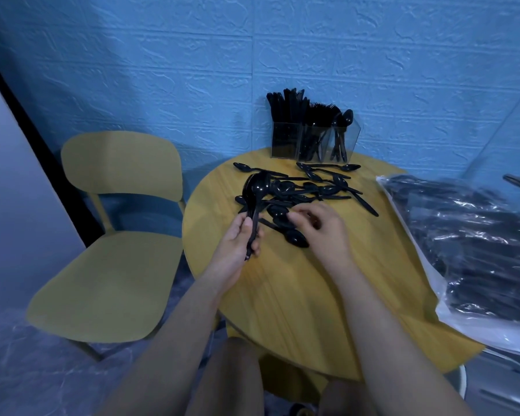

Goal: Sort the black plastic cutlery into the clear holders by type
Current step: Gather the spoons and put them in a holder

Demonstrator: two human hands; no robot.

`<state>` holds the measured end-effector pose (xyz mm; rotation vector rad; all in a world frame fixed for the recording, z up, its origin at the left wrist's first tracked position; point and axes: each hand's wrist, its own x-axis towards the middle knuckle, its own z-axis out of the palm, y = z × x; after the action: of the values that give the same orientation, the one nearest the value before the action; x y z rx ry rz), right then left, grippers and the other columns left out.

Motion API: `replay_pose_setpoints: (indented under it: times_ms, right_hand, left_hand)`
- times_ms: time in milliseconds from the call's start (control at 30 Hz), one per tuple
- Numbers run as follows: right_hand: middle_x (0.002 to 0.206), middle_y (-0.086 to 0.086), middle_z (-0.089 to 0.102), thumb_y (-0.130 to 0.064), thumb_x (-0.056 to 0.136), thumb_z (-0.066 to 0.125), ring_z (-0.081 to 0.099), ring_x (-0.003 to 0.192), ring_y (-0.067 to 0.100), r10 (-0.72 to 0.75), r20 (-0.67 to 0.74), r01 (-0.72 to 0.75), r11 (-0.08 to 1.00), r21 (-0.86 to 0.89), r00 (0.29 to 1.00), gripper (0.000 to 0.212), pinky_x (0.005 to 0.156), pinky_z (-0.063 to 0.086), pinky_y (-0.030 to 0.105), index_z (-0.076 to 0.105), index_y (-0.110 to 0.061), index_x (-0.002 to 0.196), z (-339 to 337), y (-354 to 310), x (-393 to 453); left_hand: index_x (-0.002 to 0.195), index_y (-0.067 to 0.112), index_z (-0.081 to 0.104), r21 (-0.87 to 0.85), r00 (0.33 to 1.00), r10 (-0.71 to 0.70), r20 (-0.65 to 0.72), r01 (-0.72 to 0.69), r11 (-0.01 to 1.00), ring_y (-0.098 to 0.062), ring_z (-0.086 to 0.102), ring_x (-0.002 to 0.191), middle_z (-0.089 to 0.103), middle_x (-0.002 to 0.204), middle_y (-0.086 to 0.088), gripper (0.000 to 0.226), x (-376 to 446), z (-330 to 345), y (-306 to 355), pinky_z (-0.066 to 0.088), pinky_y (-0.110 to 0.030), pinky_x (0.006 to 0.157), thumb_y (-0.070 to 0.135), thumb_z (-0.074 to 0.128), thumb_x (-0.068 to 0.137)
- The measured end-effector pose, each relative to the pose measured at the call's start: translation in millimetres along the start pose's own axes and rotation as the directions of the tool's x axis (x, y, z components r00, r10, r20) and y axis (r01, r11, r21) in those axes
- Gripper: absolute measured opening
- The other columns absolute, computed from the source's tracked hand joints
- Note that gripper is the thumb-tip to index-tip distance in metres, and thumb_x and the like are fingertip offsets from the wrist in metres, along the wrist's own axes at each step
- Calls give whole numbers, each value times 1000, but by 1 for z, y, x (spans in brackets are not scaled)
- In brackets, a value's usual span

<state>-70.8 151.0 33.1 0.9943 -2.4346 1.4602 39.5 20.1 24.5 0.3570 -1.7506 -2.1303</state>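
Observation:
My left hand (239, 240) grips a bunch of black spoons (255, 190) by their handles, bowls pointing away from me. My right hand (315, 225) hovers with curled fingers over the pile of loose black spoons (300, 190) on the round wooden table (282, 280), its fingertips at a spoon near the pile's front edge; whether it pinches one is unclear. Three clear holders stand at the table's far edge: the left holder (284, 139) packed with knives, the middle holder (312, 142) with forks, the right holder (342, 139) with a few spoons.
A clear plastic bag (463, 244) full of black cutlery lies on the table's right side. A yellow chair (114, 241) stands to the left of the table. A blue textured wall rises behind. My knees show below the table's near edge.

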Motion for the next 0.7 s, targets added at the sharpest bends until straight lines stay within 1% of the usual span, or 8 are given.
replay_pose_setpoints:
  times_ms: [33,67,133,233,367,567,633,700]
  right_hand:
    - [103,-2,64,-33,88,62,53,94,4,11,-35,-14,996,-93,999,25,84,39,10,70,-17,106,-9,8,3]
    - [109,0,64,-34,90,59,52,103,12,26,-53,-36,981,-192,998,29,92,40,20,69,-18,111,-16,17,4]
    - [121,0,61,-32,94,55,46,117,21,106,3,-98,927,-361,994,32,101,33,36,63,-20,122,-23,27,5]
    - [127,-3,57,-29,97,50,40,123,19,189,116,-110,866,-489,975,33,103,23,36,57,-25,129,-20,31,3]
    - [115,-2,61,-26,95,55,45,115,20,173,71,-117,867,-485,982,30,98,24,33,61,-24,124,-23,29,3]
    - [102,-6,59,-25,90,62,47,104,17,153,85,-100,891,-444,985,34,95,24,31,62,-26,124,-24,26,0]
    - [94,-8,57,-22,89,64,50,97,14,172,87,-130,925,-357,981,37,97,31,29,61,-25,126,-25,25,-1]
    - [92,-7,56,-18,89,64,52,85,7,220,75,-201,959,-198,973,39,88,41,22,59,-23,128,-25,20,-2]
  left_hand:
    - [110,17,52,-37,1000,-11,-14,10,999,-4,41,57,49,74,3,23,0,0,0,38,-20,56,26,32,103]
    - [110,17,53,-64,999,-22,-26,20,998,-4,40,57,48,74,3,24,0,0,1,37,-20,56,26,32,103]
    - [111,17,54,-85,999,-25,-43,22,996,-5,38,58,46,73,4,26,0,0,1,37,-21,57,28,31,103]
    - [114,16,53,-82,999,-14,-41,11,997,-4,37,58,43,71,5,30,0,-1,2,37,-21,57,33,32,101]
    - [114,15,52,-81,1000,-15,-26,13,997,-5,34,59,38,70,6,22,0,-1,2,36,-20,57,27,39,101]
    - [112,16,55,-173,998,-56,-15,52,984,-5,37,58,41,68,6,22,1,-5,1,39,-19,55,27,39,101]
    - [111,16,56,-182,998,-62,-15,58,982,-5,38,57,42,67,7,22,1,-5,1,40,-18,55,27,39,101]
    - [110,16,56,-197,998,-67,-17,63,978,-5,38,57,42,66,7,22,1,-4,1,40,-19,55,26,38,102]
